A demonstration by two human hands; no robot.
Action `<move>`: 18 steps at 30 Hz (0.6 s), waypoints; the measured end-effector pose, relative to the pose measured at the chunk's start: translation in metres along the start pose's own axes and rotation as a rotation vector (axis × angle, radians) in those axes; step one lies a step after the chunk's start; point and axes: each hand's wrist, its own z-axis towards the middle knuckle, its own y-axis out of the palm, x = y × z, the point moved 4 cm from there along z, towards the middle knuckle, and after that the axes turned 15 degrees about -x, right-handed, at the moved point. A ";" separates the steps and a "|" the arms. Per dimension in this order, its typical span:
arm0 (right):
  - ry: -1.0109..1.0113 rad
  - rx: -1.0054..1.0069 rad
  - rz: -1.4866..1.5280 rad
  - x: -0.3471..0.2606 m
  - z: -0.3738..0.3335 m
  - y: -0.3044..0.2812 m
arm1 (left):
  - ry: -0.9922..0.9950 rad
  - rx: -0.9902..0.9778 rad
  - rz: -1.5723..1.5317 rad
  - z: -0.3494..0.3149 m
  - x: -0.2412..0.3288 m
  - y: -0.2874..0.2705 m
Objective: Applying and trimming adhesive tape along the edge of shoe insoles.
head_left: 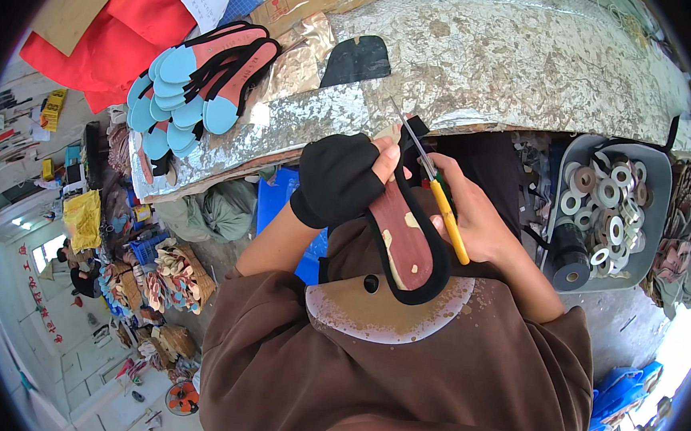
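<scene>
Workshop clutter [181, 276] sprawls left of the bench [499, 74], whose scuffed top spans the upper part of my feed. At the bench's near side, towards its right end, I see a grey bin [659, 181] of tape rolls [598, 191]. On the bench's left end lies a pile of insoles [225, 109]; nearer its middle, a black piece [358, 63]. Just off the bench's near edge is the insole [411, 248] being worked, red-brown with a black rim. From my remote seat, I see the left hand [345, 167], gloved, pinching it narrowly near its upper end. The right hand [477, 217] is closed around yellow-handled scissors [448, 220]. I judge the step to be trimming there; I can't tell whether the blades are biting. Next, I'd say, calls for a firm pinch, tips clear of the thumb.
</scene>
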 end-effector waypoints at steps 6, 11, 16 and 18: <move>-0.019 0.032 0.278 0.006 -0.012 -0.021 | -0.242 0.180 -0.425 -0.006 -0.018 -0.003; 0.187 0.447 -0.208 -0.003 -0.025 -0.125 | -0.785 0.474 -0.864 -0.011 -0.025 0.001; -0.309 0.673 -0.954 -0.063 -0.010 -0.132 | -0.902 0.442 -0.860 -0.017 -0.021 0.008; -0.439 0.437 -0.625 -0.066 0.002 -0.079 | -0.926 0.418 -0.866 -0.013 -0.016 0.015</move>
